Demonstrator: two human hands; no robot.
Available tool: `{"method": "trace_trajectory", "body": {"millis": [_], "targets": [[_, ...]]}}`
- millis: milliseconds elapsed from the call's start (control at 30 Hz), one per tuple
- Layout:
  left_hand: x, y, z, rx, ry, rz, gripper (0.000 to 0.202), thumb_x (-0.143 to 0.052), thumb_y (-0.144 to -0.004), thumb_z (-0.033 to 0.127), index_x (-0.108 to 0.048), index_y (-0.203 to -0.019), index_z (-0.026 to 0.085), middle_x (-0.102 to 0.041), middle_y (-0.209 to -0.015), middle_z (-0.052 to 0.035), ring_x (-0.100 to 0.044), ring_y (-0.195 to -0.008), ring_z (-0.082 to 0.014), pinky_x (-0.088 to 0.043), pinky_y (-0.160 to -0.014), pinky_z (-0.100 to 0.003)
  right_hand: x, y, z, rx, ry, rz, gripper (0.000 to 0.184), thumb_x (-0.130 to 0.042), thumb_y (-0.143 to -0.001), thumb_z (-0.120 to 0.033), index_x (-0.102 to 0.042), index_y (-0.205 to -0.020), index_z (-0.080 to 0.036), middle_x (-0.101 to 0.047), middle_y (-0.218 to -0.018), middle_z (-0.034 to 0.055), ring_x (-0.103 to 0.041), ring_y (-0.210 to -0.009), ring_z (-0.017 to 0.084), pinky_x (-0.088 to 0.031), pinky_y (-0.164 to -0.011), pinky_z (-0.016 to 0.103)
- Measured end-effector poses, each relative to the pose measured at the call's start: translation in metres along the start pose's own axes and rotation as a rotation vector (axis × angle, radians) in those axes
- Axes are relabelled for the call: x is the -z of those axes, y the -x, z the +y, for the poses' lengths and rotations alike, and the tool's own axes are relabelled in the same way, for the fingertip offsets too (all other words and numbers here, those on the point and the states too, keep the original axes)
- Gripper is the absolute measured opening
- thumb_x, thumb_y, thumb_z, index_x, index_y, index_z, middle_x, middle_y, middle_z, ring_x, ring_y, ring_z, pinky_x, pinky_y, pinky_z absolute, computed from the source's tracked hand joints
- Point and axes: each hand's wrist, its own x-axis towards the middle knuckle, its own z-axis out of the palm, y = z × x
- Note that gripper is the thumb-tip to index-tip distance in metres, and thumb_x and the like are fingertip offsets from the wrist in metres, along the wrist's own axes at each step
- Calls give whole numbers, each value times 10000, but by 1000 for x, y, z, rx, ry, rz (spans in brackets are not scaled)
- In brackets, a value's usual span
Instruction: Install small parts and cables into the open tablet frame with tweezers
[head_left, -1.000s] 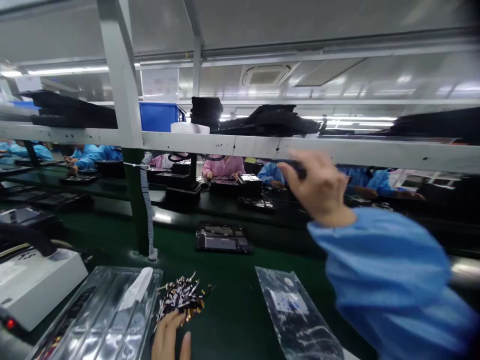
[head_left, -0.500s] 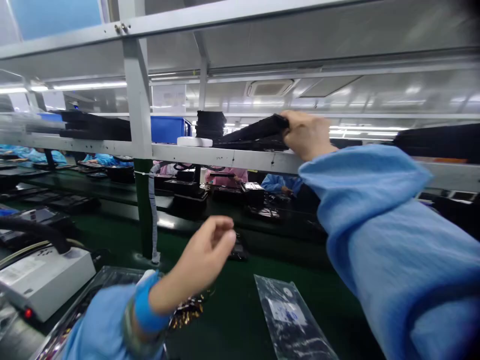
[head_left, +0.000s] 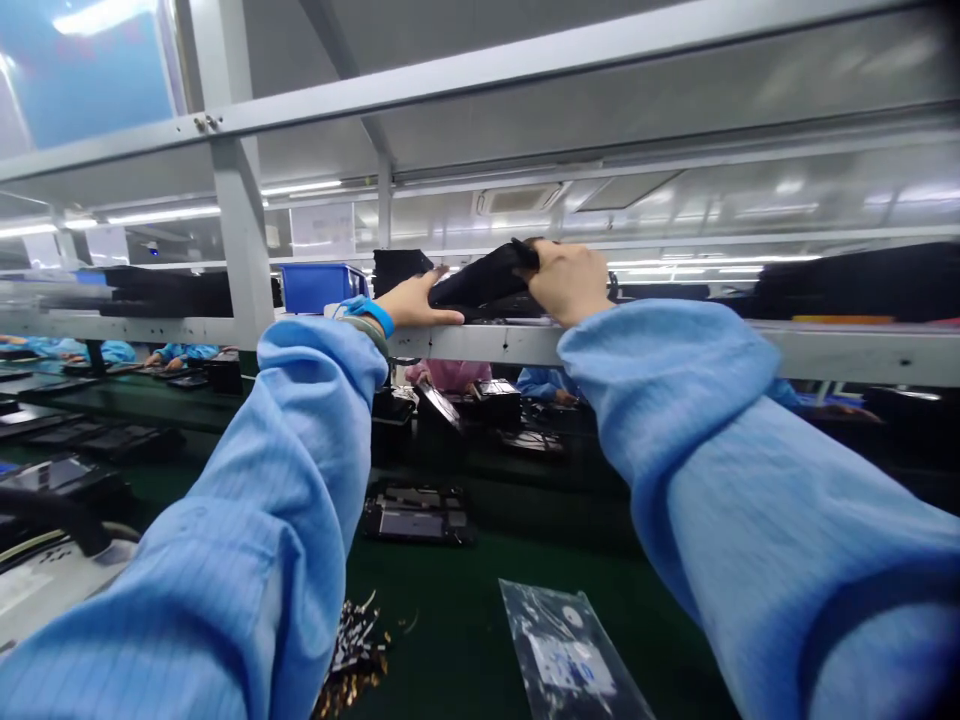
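Note:
Both arms in blue sleeves reach up to the white overhead shelf [head_left: 675, 350]. My right hand [head_left: 568, 281] is closed around the raised end of a black tray [head_left: 480, 282] that tilts up off a stack on the shelf. My left hand [head_left: 414, 299] rests with fingers stretched flat against the tray's lower left end, near a dark stack [head_left: 395, 267] and a blue bin [head_left: 321, 285].
Below lies a green belt [head_left: 457, 620] with a dark device [head_left: 416, 515], a clear plastic bag [head_left: 566, 650], a heap of small gold parts [head_left: 352, 655] and a white machine [head_left: 45, 580] at the left. Other workers in blue and pink sit across the line. More black trays [head_left: 855, 280] fill the shelf.
My left hand has risen from the belt to the shelf and now touches the tray. My right hand has gone from mid-air to gripping the tray and tilting it up. The view has tipped upward.

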Motion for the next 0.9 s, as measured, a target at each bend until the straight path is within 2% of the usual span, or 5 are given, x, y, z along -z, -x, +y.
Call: {"method": "trace_trajectory", "body": {"millis": [233, 367, 467, 567, 900], "targets": [[-8, -1, 23, 3, -177, 70, 656, -520, -874, 351, -266, -1397, 47, -436, -1345, -237, -513, -1195, -326, -408, -981, -413, -17, -8, 10, 130, -164, 57, 348, -599, -799, -297, -654, -1125, -189, -684, -1008, 104, -615, -921, 289, -442, -771, 371], [-5, -8, 26, -32, -308, 89, 846, -620, -784, 291, -146, -1469, 140, -276, -1472, -210, -484, -1211, -363, -431, -957, -443, -19, -8, 13, 159, -196, 68, 339, -570, -817, -290, -655, -1125, -175, -683, -1004, 104, -617, -915, 280, -438, -795, 376], [-6, -16, 23, -84, -350, 66, 787, -658, -735, 280, -297, -1418, 135, -446, -1373, -182, -427, -1259, -365, -357, -1026, -481, -19, -6, 13, 170, -192, 63, 352, -575, -815, -295, -648, -1138, -175, -676, -1024, 106, -610, -916, 275, -431, -800, 371], [-10, -22, 22, -88, -320, 54, 582, -580, -787, 223, -407, -1330, 101, -574, -1216, -169, -529, -1161, -321, -392, -991, -437, -19, -2, 13, 174, -170, 46, 353, -594, -805, -294, -648, -1136, -186, -670, -1028, 104, -605, -912, 276, -430, -774, 357], [-2, -25, 37, -222, -234, 142, 545, -515, -795, 127, -391, -1324, 83, -524, -1277, -155, -494, -1193, -259, -383, -1004, -350, 20, 26, 13, 160, -59, 98, 380, -433, -901, -296, -569, -1249, -232, -601, -1197, 84, -580, -972, 273, -427, -764, 354]]}}
